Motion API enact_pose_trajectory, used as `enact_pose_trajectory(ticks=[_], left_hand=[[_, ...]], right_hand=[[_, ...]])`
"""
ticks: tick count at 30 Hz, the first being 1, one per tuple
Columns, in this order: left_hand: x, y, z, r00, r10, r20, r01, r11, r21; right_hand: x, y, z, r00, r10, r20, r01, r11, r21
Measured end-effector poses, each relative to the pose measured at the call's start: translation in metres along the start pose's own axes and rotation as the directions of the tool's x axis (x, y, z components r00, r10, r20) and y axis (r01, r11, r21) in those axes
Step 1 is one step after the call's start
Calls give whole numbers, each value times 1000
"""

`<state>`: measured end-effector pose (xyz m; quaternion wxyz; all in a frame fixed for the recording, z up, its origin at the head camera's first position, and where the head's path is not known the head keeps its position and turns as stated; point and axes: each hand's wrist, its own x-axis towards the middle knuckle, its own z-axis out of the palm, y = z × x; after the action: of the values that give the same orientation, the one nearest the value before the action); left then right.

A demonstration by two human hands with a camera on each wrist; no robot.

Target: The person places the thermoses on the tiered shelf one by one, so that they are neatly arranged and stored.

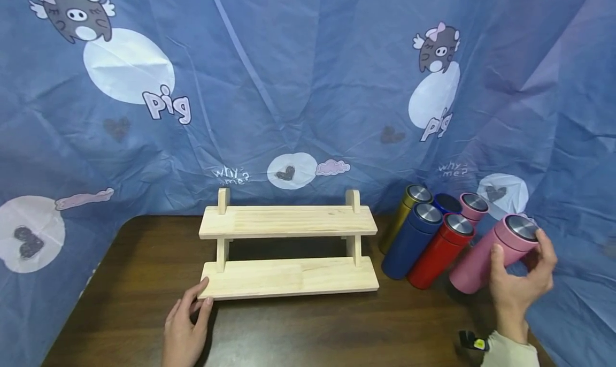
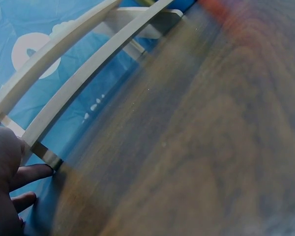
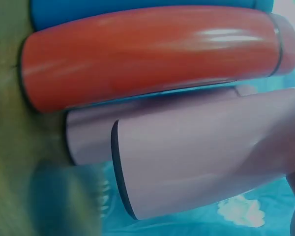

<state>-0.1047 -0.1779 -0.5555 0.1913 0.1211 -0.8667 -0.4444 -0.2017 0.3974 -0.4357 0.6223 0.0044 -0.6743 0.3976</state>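
Note:
My right hand [image 1: 523, 288] grips a pink thermos flask [image 1: 485, 261] near its silver-topped lid, at the right of the head view. In the right wrist view the base of this pink flask [image 3: 196, 160] is off the table, and the flask leans. A red flask [image 1: 440, 254] stands just left of it, with a second pink flask [image 1: 474, 205] behind. My left hand [image 1: 185, 327] holds the front left corner of a two-tier wooden shelf [image 1: 289, 278]. In the left wrist view fingers [image 2: 32, 176] reach below the lower board.
Left of the red flask stand a blue flask [image 1: 411, 244], a gold flask [image 1: 400, 220] and another blue flask [image 1: 447, 202]. The brown table [image 1: 308, 335] ends at a blue printed cloth [image 1: 298, 89] behind and at the sides.

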Motion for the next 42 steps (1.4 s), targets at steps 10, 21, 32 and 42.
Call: enact_pose_trajectory(ticks=[10,21,32,42], left_hand=[[-1,0,-3,1000,-8,11,8,1000,-5],[0,1,-2,999,-23,28,23,1000,-10],[0,1,-2,1000,0,9,0,1000,-7],[-1,2,-2,1000,22,-10,-23,1000,-22]], right_hand=[[11,-33,1,998,-25,-63,35,987,159],[15,-70,10,996,-50,-69,65,970,235],[1,-111,18,1000,-17,-2,16,942,336],[-13,-125,25,994,-23,104,-17,929,371]])
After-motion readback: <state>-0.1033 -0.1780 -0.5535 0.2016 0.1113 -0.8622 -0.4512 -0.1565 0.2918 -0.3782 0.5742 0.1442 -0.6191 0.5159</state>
